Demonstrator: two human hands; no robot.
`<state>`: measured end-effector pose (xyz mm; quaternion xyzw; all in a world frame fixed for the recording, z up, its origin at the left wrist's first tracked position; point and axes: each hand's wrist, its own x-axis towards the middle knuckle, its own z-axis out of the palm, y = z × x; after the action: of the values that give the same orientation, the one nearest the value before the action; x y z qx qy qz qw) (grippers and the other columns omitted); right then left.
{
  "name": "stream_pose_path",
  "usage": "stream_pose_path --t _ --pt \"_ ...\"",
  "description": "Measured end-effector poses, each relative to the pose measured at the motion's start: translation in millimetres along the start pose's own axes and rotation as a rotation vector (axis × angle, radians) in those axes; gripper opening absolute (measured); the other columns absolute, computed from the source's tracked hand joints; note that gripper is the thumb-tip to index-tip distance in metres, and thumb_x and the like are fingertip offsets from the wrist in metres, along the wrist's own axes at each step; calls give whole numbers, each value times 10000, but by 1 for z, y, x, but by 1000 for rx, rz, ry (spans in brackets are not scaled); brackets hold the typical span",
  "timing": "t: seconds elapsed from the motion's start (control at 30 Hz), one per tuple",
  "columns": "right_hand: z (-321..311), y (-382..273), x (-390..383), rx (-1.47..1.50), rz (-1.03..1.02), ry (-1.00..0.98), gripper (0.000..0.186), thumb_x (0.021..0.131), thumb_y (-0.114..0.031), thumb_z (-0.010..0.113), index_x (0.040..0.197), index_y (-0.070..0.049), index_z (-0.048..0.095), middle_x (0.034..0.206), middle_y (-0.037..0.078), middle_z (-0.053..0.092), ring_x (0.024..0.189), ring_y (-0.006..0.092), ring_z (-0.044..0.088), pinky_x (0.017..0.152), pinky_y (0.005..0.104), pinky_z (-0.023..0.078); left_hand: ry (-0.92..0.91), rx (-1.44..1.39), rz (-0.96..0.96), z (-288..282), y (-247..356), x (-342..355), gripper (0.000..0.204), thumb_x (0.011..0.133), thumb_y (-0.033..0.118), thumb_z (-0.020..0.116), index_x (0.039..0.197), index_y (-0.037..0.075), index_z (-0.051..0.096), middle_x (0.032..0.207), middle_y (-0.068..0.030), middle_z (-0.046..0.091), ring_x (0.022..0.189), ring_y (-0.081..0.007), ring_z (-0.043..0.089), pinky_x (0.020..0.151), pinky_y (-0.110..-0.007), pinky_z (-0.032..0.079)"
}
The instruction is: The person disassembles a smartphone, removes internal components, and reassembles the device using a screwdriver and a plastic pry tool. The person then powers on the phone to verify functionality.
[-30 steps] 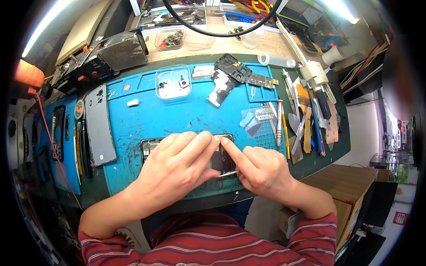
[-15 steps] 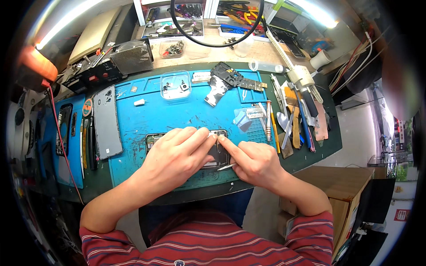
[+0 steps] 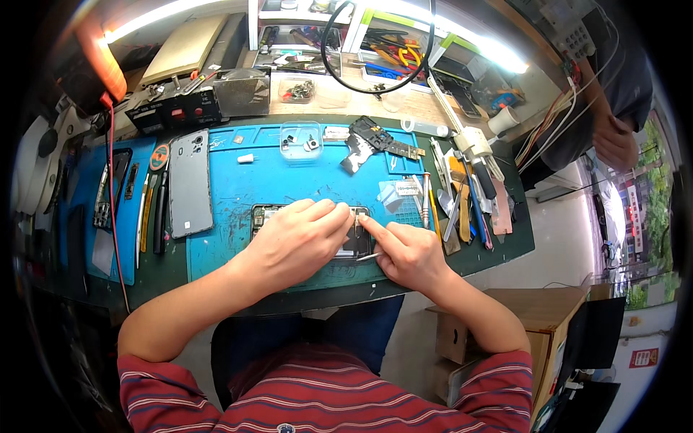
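Grey panel (image 3: 190, 184) laid aside at L; phone (image 3: 359, 244) on blue mat (image 3: 238, 187) opened, not yet closed. L hand (image 3: 307, 234) curled, contents can't be told; thin tool (image 3: 369, 256) held in R hand (image 3: 410, 249), index extended.

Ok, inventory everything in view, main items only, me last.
Work mats: two, blue, centre and left
Opened phone: one, dark, centre mat
Slim tool: one, silvery, phone's right end
Phone back panel: one, grey, left
Parts box: one, clear, mat's far edge
Hand tools: several, multicoloured, right
Loop: one, black, top centre
Wooden cabinet: one, brown, lower right
Other person: one, dark-clothed, upper right
Left hand: one, bare, over phone
Right hand: one, bare, holding slim tool
Sleeves: two, red striped, lower edge
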<state>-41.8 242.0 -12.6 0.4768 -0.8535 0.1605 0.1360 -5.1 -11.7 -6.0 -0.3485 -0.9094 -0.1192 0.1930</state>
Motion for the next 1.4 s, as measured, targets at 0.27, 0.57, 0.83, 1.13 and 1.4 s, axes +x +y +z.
stream_pose_path --t 0.27,0.57,0.83,1.13,1.4 --pt "4 -5 -3 -55 42 66 541 774 -10 716 1309 -87 722 744 47 585 630 232 635 582 376 533 -33 63 -102 4 25 -2 396 901 325 734 1120 -3 698 1016 -63 633 965 -183 640 764 -313 538" --pt "9 -3 -5 -48 40 107 572 758 17 703 1317 -95 734 705 58 568 578 239 609 553 372 514 68 168 -265 14 47 -9 521 876 419 738 1191 7 689 1141 -80 626 1065 -202 598 855 -302 492" --pt "-2 -8 -2 -89 6 51 543 767 -3 720 1303 -89 737 711 60 575 603 241 620 563 385 512 45 286 -359 21 63 -4 634 869 486 732 1274 2 663 1218 -73 603 1127 -208 567 953 -323 466" --pt "-26 11 -9 -117 382 243 340 983 -34 655 1315 22 603 1087 163 661 851 262 707 768 397 562 147 86 -367 32 64 3 721 860 571 727 1280 -10 657 1221 -98 644 1153 -231 577 976 -369 475" --pt "-55 -12 30 1274 934 361 316 1081 -43 547 1382 17 622 1171 129 696 1001 217 752 805 328 639 265 -66 -343 -7 47 -5 650 875 462 797 1349 41 656 1138 -104 700 1047 -265 651 958 -398 487"
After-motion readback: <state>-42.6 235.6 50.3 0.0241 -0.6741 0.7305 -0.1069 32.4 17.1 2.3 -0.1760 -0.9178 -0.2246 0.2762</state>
